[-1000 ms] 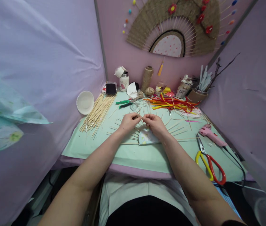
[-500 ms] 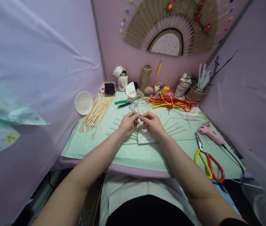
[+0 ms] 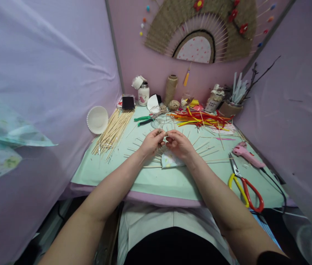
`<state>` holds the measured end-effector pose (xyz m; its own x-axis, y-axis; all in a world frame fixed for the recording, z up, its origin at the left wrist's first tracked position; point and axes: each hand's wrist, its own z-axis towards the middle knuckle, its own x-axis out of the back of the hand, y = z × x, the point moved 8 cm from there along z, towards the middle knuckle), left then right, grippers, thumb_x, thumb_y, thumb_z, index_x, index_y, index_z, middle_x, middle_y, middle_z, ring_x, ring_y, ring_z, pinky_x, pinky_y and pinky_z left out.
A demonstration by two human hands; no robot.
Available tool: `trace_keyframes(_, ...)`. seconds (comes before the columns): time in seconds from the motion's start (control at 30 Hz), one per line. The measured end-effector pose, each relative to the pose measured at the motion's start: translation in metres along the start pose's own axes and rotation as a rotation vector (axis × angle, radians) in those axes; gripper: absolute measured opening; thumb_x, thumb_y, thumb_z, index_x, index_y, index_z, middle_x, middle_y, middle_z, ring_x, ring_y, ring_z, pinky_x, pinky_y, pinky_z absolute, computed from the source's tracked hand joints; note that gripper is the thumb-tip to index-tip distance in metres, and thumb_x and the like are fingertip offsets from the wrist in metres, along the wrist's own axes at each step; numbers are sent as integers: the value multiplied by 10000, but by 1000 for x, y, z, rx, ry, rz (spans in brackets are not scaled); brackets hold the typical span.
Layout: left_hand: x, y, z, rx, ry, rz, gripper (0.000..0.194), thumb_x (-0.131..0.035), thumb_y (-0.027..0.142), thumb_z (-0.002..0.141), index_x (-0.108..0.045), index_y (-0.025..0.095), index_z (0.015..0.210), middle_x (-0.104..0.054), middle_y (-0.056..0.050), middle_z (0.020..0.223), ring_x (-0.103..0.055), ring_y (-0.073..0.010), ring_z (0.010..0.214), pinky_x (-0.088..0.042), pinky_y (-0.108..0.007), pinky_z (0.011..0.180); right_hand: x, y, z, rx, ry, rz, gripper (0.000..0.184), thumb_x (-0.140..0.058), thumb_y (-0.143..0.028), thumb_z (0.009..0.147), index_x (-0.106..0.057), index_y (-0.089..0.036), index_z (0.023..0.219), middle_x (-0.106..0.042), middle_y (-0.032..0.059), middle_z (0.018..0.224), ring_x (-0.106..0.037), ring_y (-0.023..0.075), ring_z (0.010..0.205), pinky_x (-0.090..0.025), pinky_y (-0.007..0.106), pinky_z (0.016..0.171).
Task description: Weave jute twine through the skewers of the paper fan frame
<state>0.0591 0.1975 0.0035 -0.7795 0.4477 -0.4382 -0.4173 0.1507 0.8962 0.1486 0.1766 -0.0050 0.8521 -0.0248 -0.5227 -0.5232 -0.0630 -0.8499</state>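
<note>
Both hands meet above a half-round patterned cloth piece (image 3: 169,161) with thin sticks (image 3: 208,150) fanning out from it on the table. My left hand (image 3: 152,142) is closed, pinching a bit of brown twine (image 3: 160,130) between thumb and fingers. Close beside it, my right hand (image 3: 180,144) pinches at the same twine, fingertips nearly touching the left ones. The small part between the fingertips is mostly covered. A loose tangle of twine (image 3: 160,118) lies just beyond the hands.
Bamboo sticks (image 3: 114,129) are heaped at left by a white dish (image 3: 97,120). Green-handled pliers (image 3: 142,119) lie behind. Red and yellow pipe cleaners (image 3: 202,118), a pink glue gun (image 3: 248,155) and scissors (image 3: 245,187) are at right. A twine spool (image 3: 171,90) stands at the back.
My right hand has turned slightly, its lower fingers now curled more visibly under the thumb. Both hands stay together over the cloth piece; the view has shifted a little.
</note>
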Motion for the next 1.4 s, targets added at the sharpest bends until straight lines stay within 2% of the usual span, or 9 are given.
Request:
trace_keyframes(0.2, 8, 9, 4, -200, 108, 591, 161, -585, 296, 807, -515, 171, 734, -495, 35, 681, -440, -85, 595, -354, -225, 581, 3, 2, 3, -42, 26, -59, 241, -717, -283, 584, -517, -215, 701, -497, -63, 639, -394, 67, 529, -294, 204, 454)
trace_keyframes(0.37, 11, 12, 5, -270, 168, 793, 155, -534, 243, 823, -496, 174, 689, -468, 34, 628, -424, -107, 615, -323, -246, 596, 3, 3, 4, -87, 5, -12, 284, -719, -300, 586, -468, -204, 676, -515, -55, 654, -281, 45, 462, -193, 202, 394)
trace_keyframes(0.6, 21, 3, 6, -156, 186, 623, 183, -561, 315, 806, -498, 175, 706, -451, 46, 619, -413, -87, 548, -320, -233, 535, 3, -7, 3, -78, -73, 22, 348, -756, -336, 607, -555, -223, 869, -235, -113, 506, -143, 48, 413, -86, 179, 354)
trace_keyframes(0.73, 21, 2, 5, -101, 177, 482, 199, -592, 356, 783, -532, 173, 731, -432, 53, 599, -419, -75, 510, -331, -224, 509, 25, -20, 7, 74, 155, -52, 317, -733, -375, 626, -537, -231, 830, -325, -102, 540, -151, 42, 401, -105, 201, 347)
trace_keyframes(0.87, 24, 2, 4, -82, 211, 423, 218, -606, 383, 769, -564, 170, 751, -426, 54, 592, -427, -69, 499, -322, -214, 487, 42, -28, 5, 215, 374, -177, 336, -703, -493, 665, -518, -225, 749, -459, -64, 621, -270, 45, 422, -195, 207, 371)
trace_keyframes(1.0, 27, 5, 4, -115, 230, 447, 224, -596, 391, 778, -566, 171, 748, -454, 47, 598, -443, -73, 503, -328, -216, 486, 28, -19, 5, 156, 250, -521, 536, -562, -711, 713, -577, -184, 613, -523, 9, 574, -440, 97, 511, -301, 234, 452)
trace_keyframes(1.1, 27, 8, 3, -149, 231, 477, 223, -599, 389, 778, -567, 172, 746, -487, 40, 621, -446, -75, 514, -352, -220, 508, 16, -10, 3, 130, 129, -672, 611, -493, -755, 729, -585, -178, 550, -512, 15, 505, -433, 109, 492, -304, 260, 488)
trace_keyframes(1.27, 26, 10, 3, -149, 229, 495, 209, -591, 377, 785, -568, 171, 754, -486, 40, 624, -439, -79, 517, -354, -225, 512, 14, -19, 1, 275, 156, -699, 428, -597, -587, 743, -618, -185, 596, -549, -2, 555, -425, 108, 520, -311, 258, 526)
trace_keyframes(1.4, 25, 11, 1, -150, 240, 504, 207, -592, 375, 784, -561, 173, 745, -473, 42, 611, -446, -83, 521, -353, -227, 514, 16, -24, 0, 299, 194, -714, 276, -629, -443, 734, -663, -185, 643, -617, 8, 628, -433, 112, 550, -323, 256, 540)
